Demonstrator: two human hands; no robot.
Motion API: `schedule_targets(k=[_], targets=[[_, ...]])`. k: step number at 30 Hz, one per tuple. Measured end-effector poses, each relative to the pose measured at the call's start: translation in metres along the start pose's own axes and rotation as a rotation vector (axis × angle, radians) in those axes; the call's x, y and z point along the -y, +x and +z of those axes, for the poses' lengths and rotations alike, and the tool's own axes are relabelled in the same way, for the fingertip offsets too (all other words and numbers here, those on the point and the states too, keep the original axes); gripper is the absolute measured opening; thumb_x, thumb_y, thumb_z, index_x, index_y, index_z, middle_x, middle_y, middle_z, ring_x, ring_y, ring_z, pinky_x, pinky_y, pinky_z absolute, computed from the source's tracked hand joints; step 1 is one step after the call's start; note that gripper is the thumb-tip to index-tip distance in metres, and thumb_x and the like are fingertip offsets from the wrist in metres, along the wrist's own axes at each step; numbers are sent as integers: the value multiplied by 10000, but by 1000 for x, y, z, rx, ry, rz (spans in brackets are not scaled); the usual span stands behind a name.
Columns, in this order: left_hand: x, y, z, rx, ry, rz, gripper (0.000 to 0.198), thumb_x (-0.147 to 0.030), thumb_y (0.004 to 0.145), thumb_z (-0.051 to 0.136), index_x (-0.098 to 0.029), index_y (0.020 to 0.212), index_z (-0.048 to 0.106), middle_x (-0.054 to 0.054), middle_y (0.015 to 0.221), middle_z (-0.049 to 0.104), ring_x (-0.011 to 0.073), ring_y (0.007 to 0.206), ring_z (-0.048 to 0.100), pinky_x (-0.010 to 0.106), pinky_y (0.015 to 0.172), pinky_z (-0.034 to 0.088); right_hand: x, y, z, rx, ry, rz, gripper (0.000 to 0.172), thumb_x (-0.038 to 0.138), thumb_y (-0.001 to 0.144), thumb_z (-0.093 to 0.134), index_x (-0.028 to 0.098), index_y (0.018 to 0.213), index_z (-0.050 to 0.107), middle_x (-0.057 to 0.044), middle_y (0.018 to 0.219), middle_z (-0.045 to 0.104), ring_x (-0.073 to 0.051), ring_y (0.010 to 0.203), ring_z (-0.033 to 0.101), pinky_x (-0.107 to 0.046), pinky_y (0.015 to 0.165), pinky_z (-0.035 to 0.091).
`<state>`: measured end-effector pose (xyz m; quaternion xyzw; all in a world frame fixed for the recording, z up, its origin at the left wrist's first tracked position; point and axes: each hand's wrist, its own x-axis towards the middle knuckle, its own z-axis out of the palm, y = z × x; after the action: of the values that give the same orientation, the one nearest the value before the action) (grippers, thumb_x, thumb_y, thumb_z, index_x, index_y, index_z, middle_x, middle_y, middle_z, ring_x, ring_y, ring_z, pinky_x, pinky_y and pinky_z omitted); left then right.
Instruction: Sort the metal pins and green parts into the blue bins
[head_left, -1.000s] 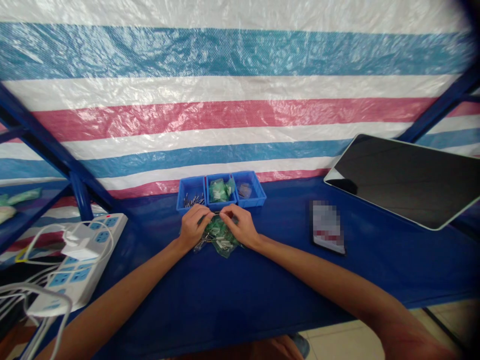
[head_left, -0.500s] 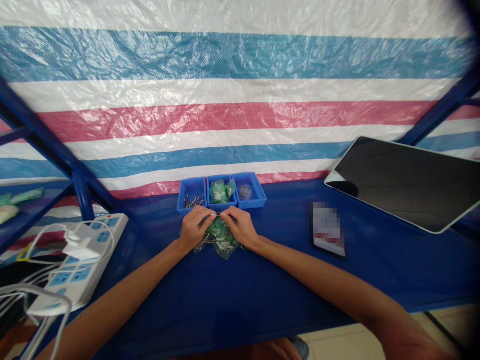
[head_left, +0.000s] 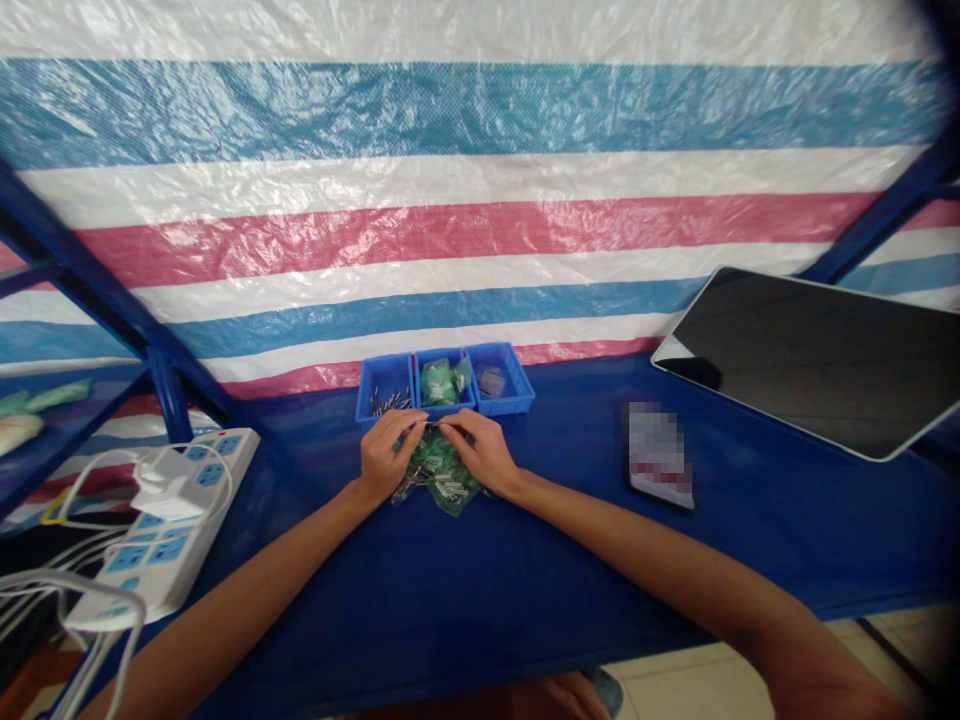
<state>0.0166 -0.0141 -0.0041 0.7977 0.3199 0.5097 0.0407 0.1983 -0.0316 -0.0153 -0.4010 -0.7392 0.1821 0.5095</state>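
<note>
My left hand (head_left: 388, 455) and my right hand (head_left: 484, 452) face each other, fingers pinched on the two ends of a small thin metal piece (head_left: 433, 424). Below and between them, on the blue table, lies a green plastic bag (head_left: 448, 480) with several small silvery pins showing. Just beyond my hands are three joined blue bins: the left bin (head_left: 363, 392) has loose metal pins, the middle bin (head_left: 444, 410) green plastic packets, the right bin (head_left: 514, 402) small clear bags.
A white power strip (head_left: 217, 478) with plugs and cables lies at the left. On the right are a phone (head_left: 660, 455) and a dark-screened tablet (head_left: 817, 360). Striped sheeting (head_left: 480, 230) hangs behind the blue table (head_left: 450, 600).
Both hands have shifted very slightly, the fingertips a little higher over the green bag. The thin metal piece is still held between them.
</note>
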Motion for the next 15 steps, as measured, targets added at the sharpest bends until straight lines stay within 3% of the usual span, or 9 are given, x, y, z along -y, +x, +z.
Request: schedule_targets(k=[9,15], targets=[[-2,0,0,-2,-8,-42,216,-188,899,487,-183,1037,653,57,993,697,163,939,648,309,895,488,4,-1,-3,-29,16,22,238,291,937,433,183,901,641,-47,818,635,-160,730,570,-274,715,436],[0,-1,-2,36,32,-60,292,-219,929,426,-168,1163,593,56,864,648,138,791,603,283,791,486,5,-1,-3,-36,17,28,251,304,938,426,185,892,642,-49,818,643,-164,734,576,-277,714,438]])
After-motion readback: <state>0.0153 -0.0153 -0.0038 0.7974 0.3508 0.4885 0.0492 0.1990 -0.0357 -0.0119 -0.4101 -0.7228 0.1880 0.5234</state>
